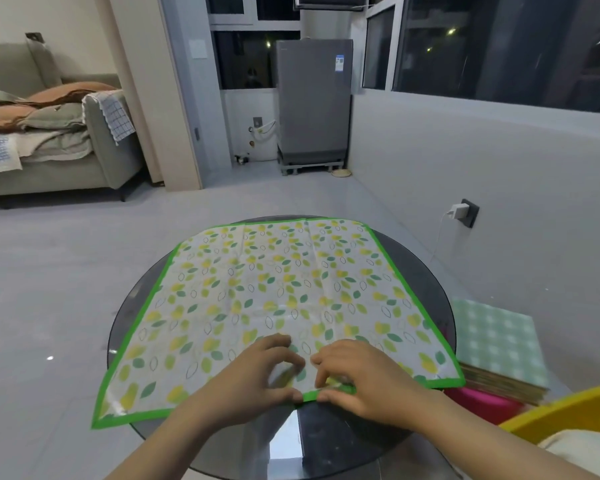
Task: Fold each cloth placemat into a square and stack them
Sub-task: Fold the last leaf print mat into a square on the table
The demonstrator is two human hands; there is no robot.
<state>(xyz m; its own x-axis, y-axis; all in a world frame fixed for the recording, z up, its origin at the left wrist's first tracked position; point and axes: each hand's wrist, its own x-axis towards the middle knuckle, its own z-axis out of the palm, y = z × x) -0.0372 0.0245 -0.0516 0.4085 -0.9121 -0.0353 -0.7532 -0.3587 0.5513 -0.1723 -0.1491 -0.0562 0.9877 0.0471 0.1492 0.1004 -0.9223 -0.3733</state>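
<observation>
The leaf-print placemat lies spread flat and unfolded over the round glass bench, its corners overhanging the rim. At the near edge, mid-hem, the left hand and right hand each have a curled-finger grip pinching the green border. Judging by this, the first fold is only starting. A green checked cloth tops a pile off the bench's right edge.

Round dark glass table, glossy and reflective. One leaf-print placemat with a green border lies spread flat on it, corners overhanging the rim at left and right. Both hands press on the placemat's near edge.
</observation>
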